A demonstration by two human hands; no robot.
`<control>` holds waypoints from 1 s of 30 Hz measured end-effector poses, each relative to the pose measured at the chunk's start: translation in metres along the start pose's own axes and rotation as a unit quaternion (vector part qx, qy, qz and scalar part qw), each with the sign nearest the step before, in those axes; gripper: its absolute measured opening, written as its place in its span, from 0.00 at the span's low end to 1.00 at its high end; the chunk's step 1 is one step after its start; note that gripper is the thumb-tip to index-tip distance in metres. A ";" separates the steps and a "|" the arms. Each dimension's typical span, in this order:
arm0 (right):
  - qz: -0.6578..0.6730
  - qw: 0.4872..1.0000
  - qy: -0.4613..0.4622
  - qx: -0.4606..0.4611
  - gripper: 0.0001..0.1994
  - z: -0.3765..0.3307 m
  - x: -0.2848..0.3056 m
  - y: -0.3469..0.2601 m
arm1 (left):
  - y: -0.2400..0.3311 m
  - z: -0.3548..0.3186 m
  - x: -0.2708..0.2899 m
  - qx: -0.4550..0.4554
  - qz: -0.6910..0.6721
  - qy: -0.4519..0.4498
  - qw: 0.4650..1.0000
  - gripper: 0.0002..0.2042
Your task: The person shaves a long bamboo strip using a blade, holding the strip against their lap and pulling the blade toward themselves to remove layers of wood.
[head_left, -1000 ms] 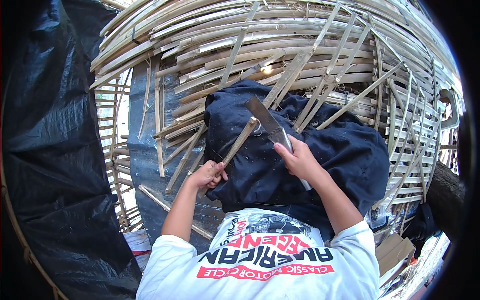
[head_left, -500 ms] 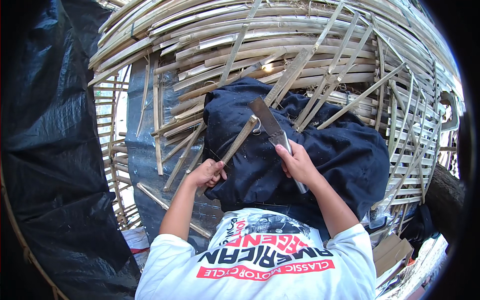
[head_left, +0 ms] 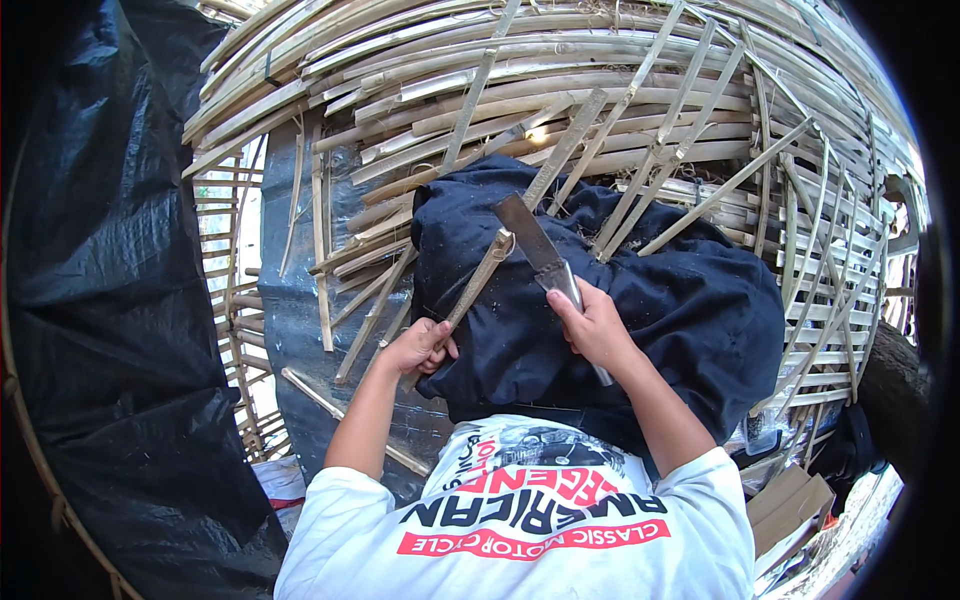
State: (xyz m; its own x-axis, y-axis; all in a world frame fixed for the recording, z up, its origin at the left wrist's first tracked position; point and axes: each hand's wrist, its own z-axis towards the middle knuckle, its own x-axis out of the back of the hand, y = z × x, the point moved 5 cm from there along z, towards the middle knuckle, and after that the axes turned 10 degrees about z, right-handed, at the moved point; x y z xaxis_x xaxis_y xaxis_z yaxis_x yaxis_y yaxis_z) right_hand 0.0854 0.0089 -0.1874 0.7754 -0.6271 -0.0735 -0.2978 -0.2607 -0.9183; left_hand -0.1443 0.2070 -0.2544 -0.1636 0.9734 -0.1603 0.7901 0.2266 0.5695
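My left hand is closed round the lower part of a split bamboo strip, which slants up and away to the right over dark cloth. At the strip's far end a thin curled shaving hangs. In my closed right hand is a knife with a broad, dark blade and a shiny metal handle. Its blade points up and to the left, close to the far end of the strip; whether they touch I cannot tell. The dark blue cloth covers my lap beneath both hands.
Stacked bamboo strips fill the far side, and several loose ones lean toward the cloth. A bamboo lattice stands at the right. Black plastic sheeting hangs at the left. A cardboard box lies at the lower right.
The whole view has shifted slightly. The strip's far end sits a little further left, nearer the knife blade's side; both hands keep the same grips.
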 end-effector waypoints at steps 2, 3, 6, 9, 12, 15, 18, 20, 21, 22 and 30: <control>0.036 0.998 -0.016 -0.056 0.17 -0.002 -0.001 0.002 | 0.000 0.001 0.000 -0.005 0.001 -0.002 1.000 0.38; 0.052 0.996 -0.025 -0.068 0.17 -0.002 -0.003 0.004 | 0.000 0.002 0.000 -0.010 0.002 -0.003 1.000 0.38; 0.096 0.990 -0.047 -0.088 0.18 -0.004 -0.009 0.006 | 0.003 0.002 -0.002 -0.007 -0.002 -0.009 1.000 0.37; 0.111 0.986 -0.046 -0.111 0.18 -0.002 -0.005 0.016 | 0.004 -0.001 -0.006 0.001 -0.005 -0.009 1.000 0.37; 0.150 0.974 -0.096 -0.138 0.22 0.002 -0.002 0.014 | 0.004 -0.001 -0.003 0.000 -0.007 -0.006 1.000 0.37; 0.305 0.893 -0.213 -0.252 0.25 -0.011 -0.015 0.014 | -0.002 0.002 -0.001 -0.008 -0.011 -0.009 1.000 0.37; 0.217 0.948 -0.138 -0.188 0.23 -0.018 -0.026 0.013 | -0.002 0.004 -0.001 -0.013 -0.007 -0.006 1.000 0.37; 0.255 0.949 -0.099 -0.159 0.23 -0.018 -0.027 0.015 | -0.003 0.002 -0.002 -0.011 -0.006 0.006 1.000 0.38; 0.290 0.946 -0.056 -0.130 0.23 -0.016 -0.025 0.015 | -0.001 0.002 -0.002 -0.012 -0.003 0.006 1.000 0.38; 0.292 0.951 -0.013 -0.104 0.24 -0.014 -0.018 0.011 | 0.002 0.003 -0.003 -0.015 0.003 0.003 1.000 0.38; 0.048 0.994 -0.061 -0.076 0.16 0.000 0.005 0.004 | -0.003 0.003 0.001 -0.007 -0.008 -0.004 1.000 0.37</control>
State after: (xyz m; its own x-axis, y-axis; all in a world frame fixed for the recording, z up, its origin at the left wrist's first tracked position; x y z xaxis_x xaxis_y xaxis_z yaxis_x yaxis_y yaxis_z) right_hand 0.0883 0.0045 -0.1919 0.7976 -0.5642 -0.2132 -0.4481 -0.3177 -0.8357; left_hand -0.1452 0.2074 -0.2586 -0.1710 0.9696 -0.1752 0.7787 0.2419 0.5788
